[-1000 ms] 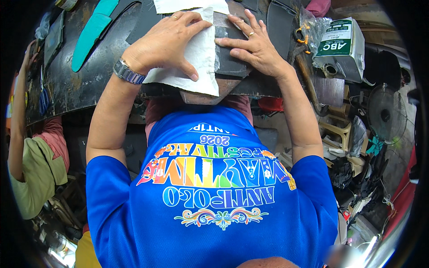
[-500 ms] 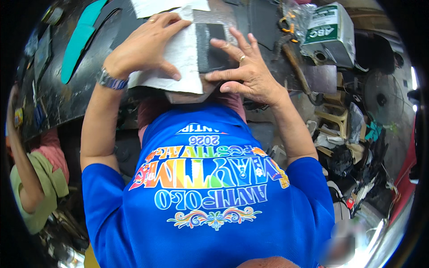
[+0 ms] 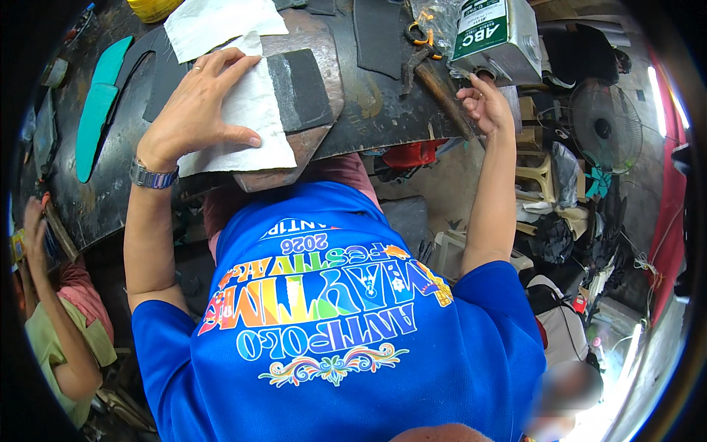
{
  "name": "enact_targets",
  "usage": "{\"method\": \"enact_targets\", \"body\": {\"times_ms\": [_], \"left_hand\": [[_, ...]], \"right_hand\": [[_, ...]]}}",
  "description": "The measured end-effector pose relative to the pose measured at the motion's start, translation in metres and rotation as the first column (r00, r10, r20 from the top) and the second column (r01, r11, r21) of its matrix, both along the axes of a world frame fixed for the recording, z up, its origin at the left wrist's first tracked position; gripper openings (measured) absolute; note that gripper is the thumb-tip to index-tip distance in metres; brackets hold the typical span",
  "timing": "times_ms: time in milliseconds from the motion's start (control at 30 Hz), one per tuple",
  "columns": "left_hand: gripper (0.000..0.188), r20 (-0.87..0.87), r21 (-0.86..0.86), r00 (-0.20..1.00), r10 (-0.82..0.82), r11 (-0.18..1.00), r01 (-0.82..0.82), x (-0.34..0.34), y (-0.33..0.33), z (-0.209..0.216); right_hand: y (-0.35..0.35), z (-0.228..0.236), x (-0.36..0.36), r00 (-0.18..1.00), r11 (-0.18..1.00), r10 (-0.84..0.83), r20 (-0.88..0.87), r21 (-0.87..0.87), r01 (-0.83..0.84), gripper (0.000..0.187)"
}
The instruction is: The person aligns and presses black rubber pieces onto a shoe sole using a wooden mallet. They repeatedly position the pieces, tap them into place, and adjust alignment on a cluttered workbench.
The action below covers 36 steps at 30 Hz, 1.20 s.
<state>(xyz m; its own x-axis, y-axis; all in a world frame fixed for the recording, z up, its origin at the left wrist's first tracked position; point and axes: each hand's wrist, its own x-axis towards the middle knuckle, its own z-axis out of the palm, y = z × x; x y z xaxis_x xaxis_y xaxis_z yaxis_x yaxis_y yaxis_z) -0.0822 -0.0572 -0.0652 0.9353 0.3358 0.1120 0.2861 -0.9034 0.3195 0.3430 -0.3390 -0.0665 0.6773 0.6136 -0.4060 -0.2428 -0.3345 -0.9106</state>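
The left hand [image 3: 190, 110] is lying, fingers spread, on a white ragged-edged sheet [image 3: 258, 110] beside a charcoal rectangular piece [image 3: 305, 87]; the right hand [image 3: 489, 105] is sitting half-curled near a silver-green metal can [image 3: 495, 33], grip unclear.

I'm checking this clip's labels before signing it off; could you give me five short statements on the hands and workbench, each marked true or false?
1. The left hand lies over the nearer white sheet. True.
2. The right hand also lies on that sheet. False: it is beside the metal can, apart from the sheet.
3. The dark rectangular piece is left of the nearer white sheet. False: it is on its right.
4. A teal piece lies left of the left hand. True.
5. The watch is on the right wrist. False: it is on the left.
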Motion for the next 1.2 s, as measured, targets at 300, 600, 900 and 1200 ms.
{"method": "enact_targets", "body": {"times_ms": [300,600,900,1200], "left_hand": [[0.114,0.002,-0.004,0.999,0.043,0.999,-0.043,0.002,-0.005,0.001],[0.12,-0.016,-0.032,1.0,0.024,0.999,-0.024,0.001,-0.004,0.006],[0.116,0.0,-0.013,1.0,0.014,1.0,-0.014,0.001,-0.003,0.006],[0.114,-0.007,-0.031,0.999,0.039,0.999,-0.039,0.003,-0.006,0.008]], "right_hand": [[0.019,-0.022,0.059,0.953,0.994,0.105,-0.284,0.039,-0.098,0.016],[-0.009,-0.014,-0.001,0.838,0.832,-0.073,-0.54,0.43,0.35,0.018],[0.039,0.051,-0.135,0.354,0.914,-0.175,0.919,0.285,-0.287,0.043],[0.13,-0.018,-0.181,0.206,0.737,0.374,0.904,-0.155,-0.658,0.055]]}}
